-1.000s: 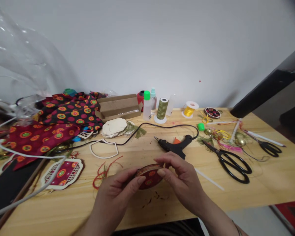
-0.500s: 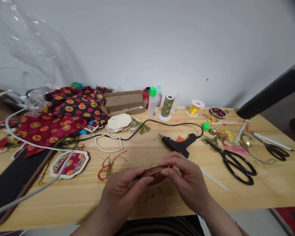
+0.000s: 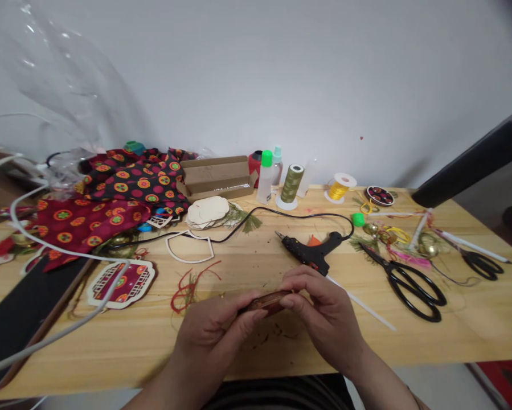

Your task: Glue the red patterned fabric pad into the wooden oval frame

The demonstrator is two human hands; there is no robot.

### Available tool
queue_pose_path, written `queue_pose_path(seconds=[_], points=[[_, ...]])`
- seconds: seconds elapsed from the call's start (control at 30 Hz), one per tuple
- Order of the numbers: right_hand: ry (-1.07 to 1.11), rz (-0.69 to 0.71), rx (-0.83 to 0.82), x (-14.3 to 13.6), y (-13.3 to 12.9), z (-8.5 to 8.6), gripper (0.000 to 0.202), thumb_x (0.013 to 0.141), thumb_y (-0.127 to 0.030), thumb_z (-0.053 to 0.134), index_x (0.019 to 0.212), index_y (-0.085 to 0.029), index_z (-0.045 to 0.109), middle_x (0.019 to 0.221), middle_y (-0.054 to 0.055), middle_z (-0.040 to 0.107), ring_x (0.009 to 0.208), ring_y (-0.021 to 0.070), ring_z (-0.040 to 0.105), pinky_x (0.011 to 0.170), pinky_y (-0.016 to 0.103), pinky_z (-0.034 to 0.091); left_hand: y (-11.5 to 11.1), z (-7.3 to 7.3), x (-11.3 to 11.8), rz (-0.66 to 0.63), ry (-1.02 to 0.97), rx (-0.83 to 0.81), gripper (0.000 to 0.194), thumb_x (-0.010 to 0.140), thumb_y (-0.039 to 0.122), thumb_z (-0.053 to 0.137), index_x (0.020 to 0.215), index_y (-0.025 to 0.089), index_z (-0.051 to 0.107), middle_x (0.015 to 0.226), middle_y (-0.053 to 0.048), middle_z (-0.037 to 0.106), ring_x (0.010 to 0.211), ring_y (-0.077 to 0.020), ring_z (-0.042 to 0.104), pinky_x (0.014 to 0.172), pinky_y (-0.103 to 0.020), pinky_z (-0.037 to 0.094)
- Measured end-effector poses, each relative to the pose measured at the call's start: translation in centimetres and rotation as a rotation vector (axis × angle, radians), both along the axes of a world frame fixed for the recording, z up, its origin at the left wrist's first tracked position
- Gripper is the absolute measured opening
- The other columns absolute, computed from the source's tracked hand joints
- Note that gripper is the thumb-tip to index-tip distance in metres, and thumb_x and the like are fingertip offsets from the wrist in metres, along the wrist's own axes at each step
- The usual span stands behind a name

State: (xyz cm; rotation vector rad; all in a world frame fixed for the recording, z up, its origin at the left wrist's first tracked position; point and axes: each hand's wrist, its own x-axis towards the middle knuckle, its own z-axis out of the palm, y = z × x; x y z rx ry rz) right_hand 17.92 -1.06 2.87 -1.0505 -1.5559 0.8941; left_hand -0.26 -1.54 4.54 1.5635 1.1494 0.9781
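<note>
Pinching opposite ends, left hand [image 3: 215,330] and right hand [image 3: 326,313] clamp a reddish piece [image 3: 273,303] (edge-on).

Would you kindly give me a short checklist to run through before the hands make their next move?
1. Dark red piece held by both left hand and right hand: ok.
2. Its edge closed all round: cannot tell, the hands cover its ends.
3. Glue gun nozzle pointing away from the hands: ok.
4. Glue gun hot or cold: cannot tell.
5. Large scissors apart from the right hand: ok.
6. Table free of scraps near the hands: not ok, dark bits lie there.
</note>
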Motion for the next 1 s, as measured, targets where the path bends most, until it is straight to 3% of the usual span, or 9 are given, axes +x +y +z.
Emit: queue_pose_path(seconds=[0.33,0.5,0.6,0.77,0.87,1.0], points=[[0.032,0.051,-0.005,0.2,-0.1,-0.5,0.009,0.081,-0.02,0.065,0.086,-0.024,0.071,0.082,0.003,0.063,0.079,0.0169,0.06,0.073,0.028,0.048,0.2,-1.1,-1.1,-0.072,0.251,0.327,0.034,0.08,0.02,0.058,0.109,0.034,0.069,0.095,0.0,0.077,0.08,-0.0198,0.071,0.07,-0.024,0.052],[0.053,0.057,-0.018,0.3,-0.2,-0.5,0.008,0.08,-0.02,0.067,0.085,-0.024,0.072,0.082,0.003,0.063,0.081,0.017,0.06,0.074,0.029,0.047,0.1,-1.0,-1.3,-0.086,0.24,0.374,0.037,0.078,0.016,0.06,0.11,0.034,0.068,0.096,0.0,0.077,0.083,-0.019,0.071,0.072,-0.023,0.053],[0.069,0.038,-0.019,0.3,-0.1,-0.4,0.007,0.079,-0.023,0.069,0.084,-0.023,0.072,0.081,0.003,0.063,0.081,0.0171,0.06,0.074,0.029,0.047,0.0,-0.6,-0.8,-0.038,0.13,0.227,0.032,0.076,0.017,0.064,0.101,0.034,0.072,0.09,0.002,0.078,0.079,-0.0189,0.072,0.071,-0.022,0.053],[0.04,-0.098,-0.126,0.3,0.1,-0.4,0.028,0.066,-0.03,0.078,0.092,-0.022,0.072,0.086,0.004,0.069,0.076,0.0183,0.059,0.071,0.03,0.048,-0.1,-0.7,0.2,0.275,-0.228,-0.289,0.012,0.07,0.028,0.072,0.08,0.026,0.078,0.08,-0.003,0.078,0.076,-0.0216,0.071,0.07,-0.024,0.054],[0.06,-0.11,-0.246,0.2,-0.1,-0.5,0.021,0.068,-0.029,0.074,0.087,-0.02,0.072,0.08,0.004,0.071,0.069,0.0184,0.061,0.066,0.031,0.049,0.3,-1.0,0.4,0.305,-0.463,-0.484,0.02,0.064,0.03,0.077,0.082,0.02,0.078,0.077,-0.006,0.078,0.074,-0.0221,0.07,0.068,-0.026,0.054],[0.118,-0.107,-0.346,-0.3,-0.4,-0.7,0.017,0.072,-0.031,0.068,0.081,-0.017,0.072,0.074,0.006,0.071,0.064,0.0187,0.062,0.061,0.031,0.051,0.5,-1.2,0.4,0.318,-0.621,-0.584,0.023,0.063,0.027,0.079,0.084,0.018,0.077,0.079,-0.008,0.077,0.074,-0.0222,0.07,0.068,-0.029,0.056]])
